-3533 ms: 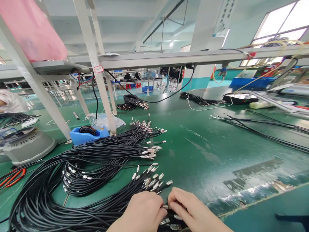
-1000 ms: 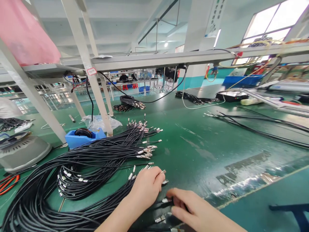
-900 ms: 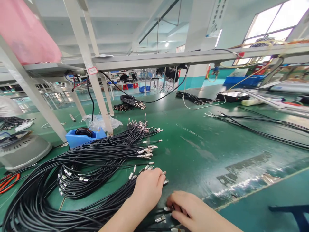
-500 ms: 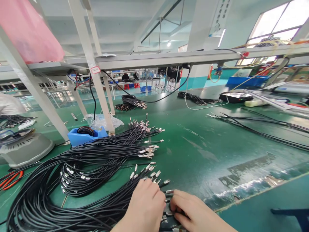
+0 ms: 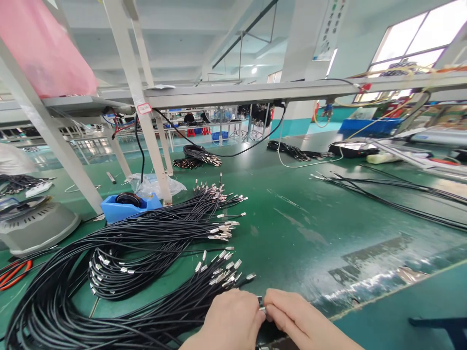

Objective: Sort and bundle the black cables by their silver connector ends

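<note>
Drawing together since the earlier frame, the left hand [image 5: 231,318] and the right hand [image 5: 299,316] are meeting near the bench's front edge. Their fingers [image 5: 277,304] are pinching one metal-tipped black cable [image 5: 260,305], and any others there are hidden. Just beyond, a nearer fan of cable ends [image 5: 222,274] and a farther fan [image 5: 221,228] are lying on the green workbench [image 5: 310,233], too many to count, beside one coil [image 5: 109,277] — then one blue box [image 5: 127,210].

Black cables [image 5: 120,233] tipped with silver terminals [image 5: 222,277], green bench top [image 5: 310,228] — glossy, pale-streaked — blue plastic box [image 5: 116,211], pink plastic bag [image 5: 40,53]
</note>
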The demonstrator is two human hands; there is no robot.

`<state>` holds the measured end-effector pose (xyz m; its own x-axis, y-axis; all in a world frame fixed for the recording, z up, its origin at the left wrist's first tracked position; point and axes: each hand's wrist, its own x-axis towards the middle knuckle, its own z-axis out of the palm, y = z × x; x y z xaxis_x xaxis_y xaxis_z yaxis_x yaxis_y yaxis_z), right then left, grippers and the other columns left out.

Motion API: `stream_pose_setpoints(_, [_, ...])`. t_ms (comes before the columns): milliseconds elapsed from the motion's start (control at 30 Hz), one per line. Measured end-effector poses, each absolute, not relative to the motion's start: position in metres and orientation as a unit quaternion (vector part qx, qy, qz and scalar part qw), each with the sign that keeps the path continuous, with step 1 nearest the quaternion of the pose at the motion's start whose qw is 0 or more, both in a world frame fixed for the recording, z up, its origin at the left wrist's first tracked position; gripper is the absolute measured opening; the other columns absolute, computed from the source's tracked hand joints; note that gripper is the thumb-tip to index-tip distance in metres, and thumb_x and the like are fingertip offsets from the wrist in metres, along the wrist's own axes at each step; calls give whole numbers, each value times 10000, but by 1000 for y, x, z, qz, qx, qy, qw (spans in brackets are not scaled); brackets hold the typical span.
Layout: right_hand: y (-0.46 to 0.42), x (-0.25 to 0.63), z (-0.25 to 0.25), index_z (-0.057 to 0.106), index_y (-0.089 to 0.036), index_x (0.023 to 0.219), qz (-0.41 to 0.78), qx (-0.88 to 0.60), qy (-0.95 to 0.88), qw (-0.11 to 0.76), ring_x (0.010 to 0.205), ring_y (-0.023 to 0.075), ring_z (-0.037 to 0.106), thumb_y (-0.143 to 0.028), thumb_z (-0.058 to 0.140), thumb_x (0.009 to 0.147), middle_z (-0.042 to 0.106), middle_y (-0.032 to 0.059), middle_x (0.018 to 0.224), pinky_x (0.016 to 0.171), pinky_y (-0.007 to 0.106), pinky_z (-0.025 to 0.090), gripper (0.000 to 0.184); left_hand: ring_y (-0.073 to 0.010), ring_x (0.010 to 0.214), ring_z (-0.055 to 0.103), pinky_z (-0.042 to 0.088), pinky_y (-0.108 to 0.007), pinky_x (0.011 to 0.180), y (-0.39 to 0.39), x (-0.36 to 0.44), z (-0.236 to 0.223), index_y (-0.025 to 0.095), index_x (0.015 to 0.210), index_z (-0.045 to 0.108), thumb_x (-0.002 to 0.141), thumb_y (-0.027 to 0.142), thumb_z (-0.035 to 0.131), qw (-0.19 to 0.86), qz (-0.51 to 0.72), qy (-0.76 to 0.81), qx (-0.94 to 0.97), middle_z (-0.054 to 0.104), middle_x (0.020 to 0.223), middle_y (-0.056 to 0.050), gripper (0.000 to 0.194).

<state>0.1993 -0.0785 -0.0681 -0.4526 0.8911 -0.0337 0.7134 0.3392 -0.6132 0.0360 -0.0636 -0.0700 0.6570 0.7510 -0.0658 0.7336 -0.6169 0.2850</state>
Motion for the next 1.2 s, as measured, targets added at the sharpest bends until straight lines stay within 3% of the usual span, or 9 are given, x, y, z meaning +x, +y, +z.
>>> stream_pose_setpoints(300, [-77,191,-67,363,-199,602,368,-509,-745,223,572,120,438,-278,253,873,440,-25,587,549,210,375,303,-147,686,502,371,-268,620,-53,30,-65,181,701,514,865,219,314,159,142,437,874,576,727,-7,262])
stream_pose_setpoints(433, [-80,180,-71,519,-188,693,308,-500,-796,145,638,128,495,-122,454,738,530,-14,665,594,207,389,103,-150,749,457,378,-282,677,-41,26,-65,176,791,509,796,106,408,149,257,486,822,544,781,-3,123])
stream_pose_setpoints(500, [-81,174,-75,566,-186,726,254,-483,-831,105,699,145,525,-56,483,688,565,12,736,639,223,405,159,-162,805,445,384,-305,717,-40,25,-67,183,890,497,747,56,434,147,274,486,817,534,856,-8,201])
stream_pose_setpoints(600, [-80,169,-79,568,-176,736,210,-467,-853,101,718,159,542,-73,431,761,576,41,776,652,244,425,174,-180,880,431,383,-332,766,-48,20,-72,188,891,484,726,27,425,129,281,460,832,511,931,-22,237])
stream_pose_setpoints(767, [-77,171,-76,476,-190,715,265,-466,-825,180,685,134,520,-127,336,850,542,17,742,617,220,417,205,-182,697,472,386,-313,614,-69,2,-89,186,759,480,758,136,464,2,217,406,888,526,751,-16,52])
stream_pose_setpoints(900, [-75,172,-71,448,-208,734,294,-478,-805,189,686,132,498,-201,317,882,546,3,760,632,229,410,198,-170,611,482,320,-295,544,-75,-4,-106,193,667,453,701,112,527,-114,197,405,886,517,633,16,115])
stream_pose_setpoints(1033, [-76,170,-69,439,-203,718,255,-467,-836,134,646,140,484,-200,251,892,548,12,717,609,245,397,256,-157,606,490,306,-293,575,-76,1,-110,191,658,442,725,79,469,-72,184,424,884,526,619,20,132])
stream_pose_setpoints(1200, [-77,169,-70,354,-208,654,220,-462,-852,111,596,140,470,-182,231,873,542,14,673,550,236,365,253,-174,667,527,335,-300,620,-73,9,-97,189,704,486,795,131,380,63,111,444,887,575,683,-2,152])
